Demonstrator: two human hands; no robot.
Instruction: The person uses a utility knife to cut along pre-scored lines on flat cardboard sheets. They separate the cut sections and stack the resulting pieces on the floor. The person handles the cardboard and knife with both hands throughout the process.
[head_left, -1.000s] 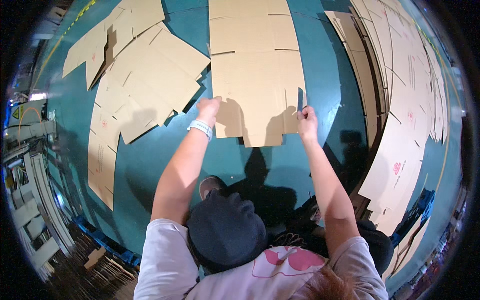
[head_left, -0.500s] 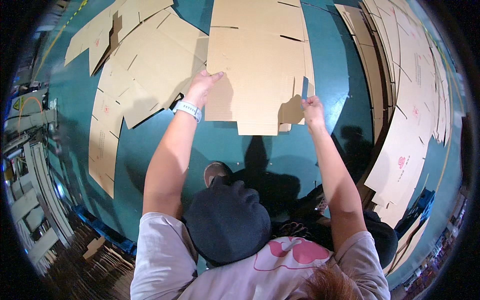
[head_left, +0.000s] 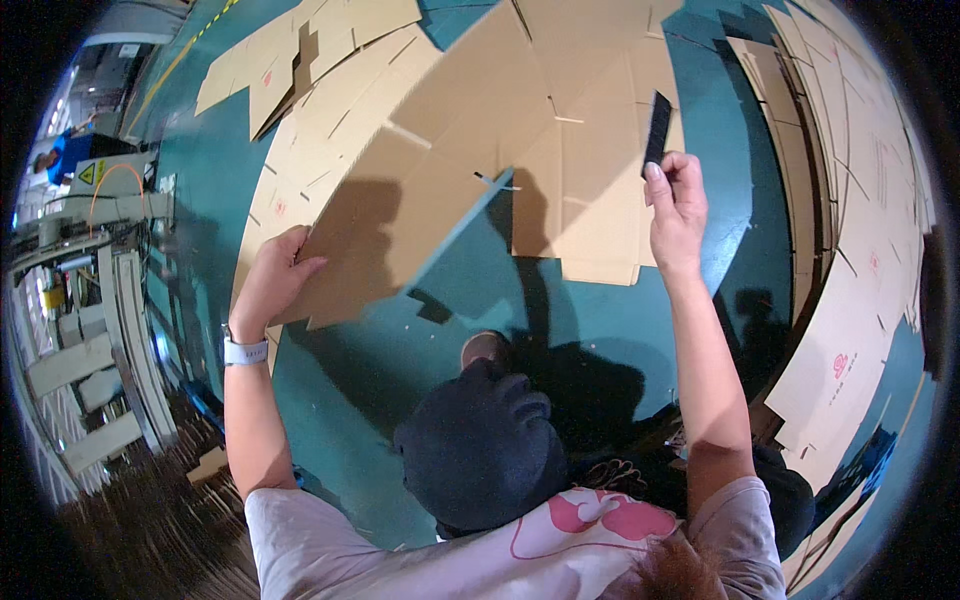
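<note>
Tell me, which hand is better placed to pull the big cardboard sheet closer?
Probably the left hand: it already grips the cardboard sheet at its edge. The right hand is busy holding a thin dark strip.

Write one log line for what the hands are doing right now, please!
left hand: lifting cardboard sheet by its edge | right hand: pinching black strip | floor: teal

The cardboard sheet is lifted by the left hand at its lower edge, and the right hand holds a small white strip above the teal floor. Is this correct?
Not quite: the head view shows that the strip in the right hand is black, not white. The rest stands: the left hand lifts the cardboard sheet at its lower edge, above the teal floor.
</note>
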